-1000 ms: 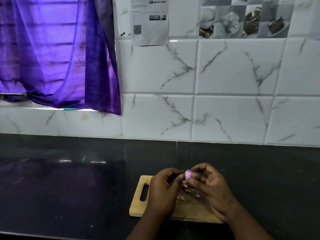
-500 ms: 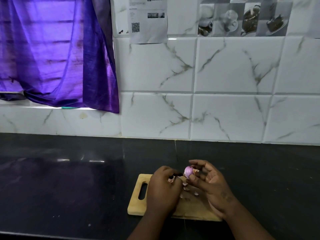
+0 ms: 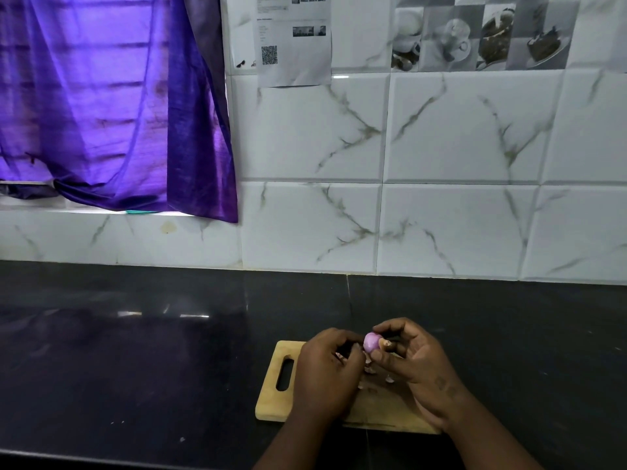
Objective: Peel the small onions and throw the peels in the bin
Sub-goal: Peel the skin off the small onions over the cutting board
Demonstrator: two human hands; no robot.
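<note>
moved: right hand [image 3: 412, 364] curled back in since a moment ago, fingers pinching onion again
surface [image 3: 135, 368]: dark, carrying wooden board [image 3: 271, 398]
left hand [image 3: 325, 371]: fingers curled; contents unclear
onion [image 3: 370, 341]: above board, half peeled
peels [image 3: 389, 379]: scattered on board

Paper sheet [image 3: 294, 42] on the wall bears a QR code; its print is illegible.

the cutting board [image 3: 271, 385] looks like pale, matt wood, lying on a dark, polished stone counter [image 3: 135, 351] that mirrors the light. the wall tiles [image 3: 458, 130] are glossy white with grey marble veining, the curtain [image 3: 101, 96] is thin, sheeny purple cloth, and the small onion [image 3: 371, 342] has a smooth, faintly shiny skin.
</note>
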